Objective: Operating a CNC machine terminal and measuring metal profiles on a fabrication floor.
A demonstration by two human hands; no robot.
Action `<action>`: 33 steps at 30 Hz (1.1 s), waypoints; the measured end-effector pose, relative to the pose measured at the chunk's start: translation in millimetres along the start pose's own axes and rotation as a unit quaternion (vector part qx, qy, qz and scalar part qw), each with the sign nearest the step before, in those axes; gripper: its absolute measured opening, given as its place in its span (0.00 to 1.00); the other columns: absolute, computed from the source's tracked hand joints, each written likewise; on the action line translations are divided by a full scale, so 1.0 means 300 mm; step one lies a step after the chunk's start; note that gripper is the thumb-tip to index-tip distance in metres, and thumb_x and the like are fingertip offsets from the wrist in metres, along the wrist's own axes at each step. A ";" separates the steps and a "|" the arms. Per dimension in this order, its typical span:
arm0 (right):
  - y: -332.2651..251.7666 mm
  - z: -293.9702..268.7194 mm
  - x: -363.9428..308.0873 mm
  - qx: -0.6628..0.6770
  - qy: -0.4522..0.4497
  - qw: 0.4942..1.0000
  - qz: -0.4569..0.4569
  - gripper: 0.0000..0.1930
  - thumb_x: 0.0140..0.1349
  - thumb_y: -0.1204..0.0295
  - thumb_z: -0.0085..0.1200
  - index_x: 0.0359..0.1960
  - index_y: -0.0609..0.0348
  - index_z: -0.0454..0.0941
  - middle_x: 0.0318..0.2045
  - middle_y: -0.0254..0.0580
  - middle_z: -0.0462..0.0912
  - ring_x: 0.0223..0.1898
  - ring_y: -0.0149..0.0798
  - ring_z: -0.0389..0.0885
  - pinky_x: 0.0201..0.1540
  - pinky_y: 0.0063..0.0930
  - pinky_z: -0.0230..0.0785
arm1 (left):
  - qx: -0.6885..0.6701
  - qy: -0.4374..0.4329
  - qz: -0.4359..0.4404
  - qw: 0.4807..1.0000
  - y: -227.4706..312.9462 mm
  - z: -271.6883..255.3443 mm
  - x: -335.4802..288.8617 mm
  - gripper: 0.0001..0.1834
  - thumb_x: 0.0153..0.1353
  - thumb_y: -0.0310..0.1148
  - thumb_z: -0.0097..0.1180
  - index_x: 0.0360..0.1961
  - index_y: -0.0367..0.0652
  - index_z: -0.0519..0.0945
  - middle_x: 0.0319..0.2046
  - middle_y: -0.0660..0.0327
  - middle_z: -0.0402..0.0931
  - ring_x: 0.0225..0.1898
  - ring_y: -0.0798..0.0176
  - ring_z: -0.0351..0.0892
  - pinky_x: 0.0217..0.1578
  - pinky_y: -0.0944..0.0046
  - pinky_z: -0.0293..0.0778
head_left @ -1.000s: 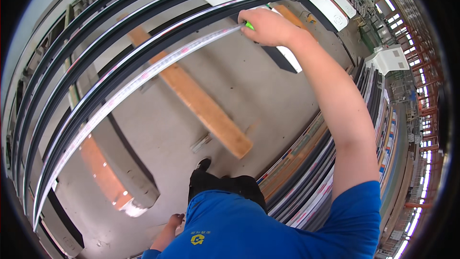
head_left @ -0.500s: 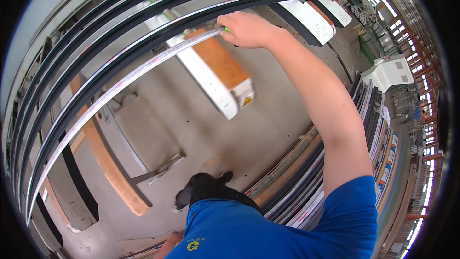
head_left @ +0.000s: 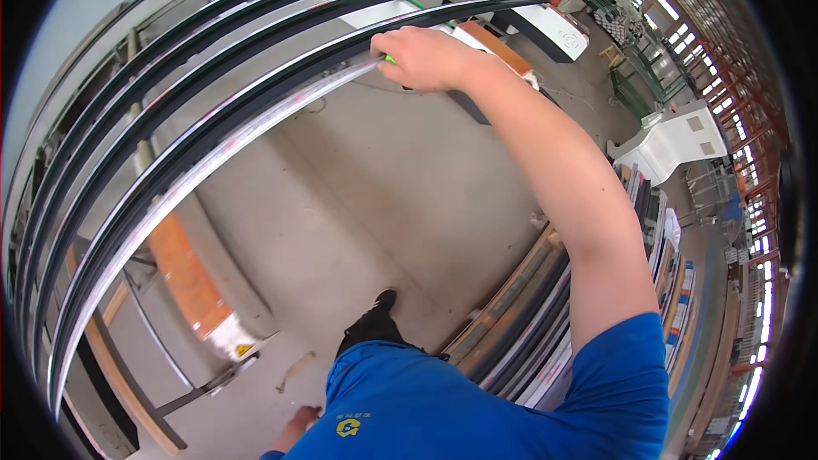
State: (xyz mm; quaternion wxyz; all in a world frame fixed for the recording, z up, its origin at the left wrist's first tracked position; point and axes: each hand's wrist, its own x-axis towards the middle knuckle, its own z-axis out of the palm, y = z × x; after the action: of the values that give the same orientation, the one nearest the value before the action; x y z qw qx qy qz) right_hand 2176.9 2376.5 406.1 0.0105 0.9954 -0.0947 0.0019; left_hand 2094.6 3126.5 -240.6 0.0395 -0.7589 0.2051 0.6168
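Observation:
My right hand (head_left: pixel 419 58) reaches far ahead, its fingers closed at the end of a long pale strip (head_left: pixel 223 146) with faint reddish print. A bit of bright green (head_left: pixel 389 59) shows by the fingers; its full shape is hidden. The strip runs back to the far left, alongside the nearest long dark profile (head_left: pixel 294 62) with a shiny edge. Several similar profiles lie parallel beyond it. Low beside my blue shirt, my left hand (head_left: pixel 300 422) is only partly in view, away from the profiles; its fingers do not show clearly.
White supports topped with orange-brown pads stand under the profiles, one (head_left: pixel 189 268) at left and one (head_left: pixel 498 47) by my right hand. Stacked long profiles (head_left: pixel 520 332) lie at my right. Farther right is a white machine housing (head_left: pixel 673 143). My shoe (head_left: pixel 386 300) is on the grey floor.
I have moved rightward along the profiles, my right hand still closed at the strip's end and nearer the profiles' red-marked far end. The padded supports have shifted left in view.

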 end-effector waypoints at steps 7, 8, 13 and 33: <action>0.872 -0.030 -0.163 0.018 0.046 0.999 -0.001 0.15 0.70 0.63 0.48 0.51 0.57 0.77 0.48 0.48 0.86 0.53 0.54 0.83 0.55 0.49 0.75 | -0.132 0.219 0.104 0.961 1.300 -0.638 -0.241 0.27 0.68 0.55 0.51 0.43 0.40 0.87 0.44 0.42 0.86 0.49 0.39 0.85 0.55 0.48 0.78; 0.983 -0.024 -0.165 0.019 0.053 0.998 -0.001 0.14 0.71 0.63 0.48 0.50 0.57 0.77 0.47 0.48 0.85 0.52 0.54 0.83 0.54 0.49 0.75 | -0.138 0.252 0.124 0.950 1.404 -0.666 -0.190 0.26 0.69 0.54 0.51 0.45 0.41 0.87 0.44 0.42 0.86 0.50 0.38 0.85 0.54 0.48 0.79; 1.600 0.009 -0.274 0.012 0.013 1.000 0.020 0.14 0.73 0.62 0.48 0.53 0.55 0.75 0.47 0.48 0.82 0.55 0.52 0.79 0.58 0.48 0.73 | -0.150 0.327 0.158 0.920 2.237 -0.840 -0.203 0.24 0.71 0.50 0.52 0.51 0.42 0.86 0.44 0.44 0.87 0.49 0.41 0.86 0.52 0.50 0.80; 3.967 0.087 -0.203 0.015 0.015 1.000 -0.004 0.12 0.73 0.62 0.50 0.48 0.56 0.74 0.44 0.48 0.81 0.53 0.52 0.78 0.57 0.47 0.71 | -0.279 0.294 0.377 0.833 4.722 -1.235 -0.051 0.13 0.74 0.33 0.58 0.51 0.36 0.85 0.43 0.52 0.89 0.43 0.60 0.88 0.47 0.60 0.82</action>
State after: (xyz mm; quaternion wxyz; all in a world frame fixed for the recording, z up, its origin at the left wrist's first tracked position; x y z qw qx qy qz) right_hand 1892.7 1218.9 404.4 -0.0027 0.9957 -0.0907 0.0185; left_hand 1923.2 1721.7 135.1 -0.4719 -0.7469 0.2966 0.3627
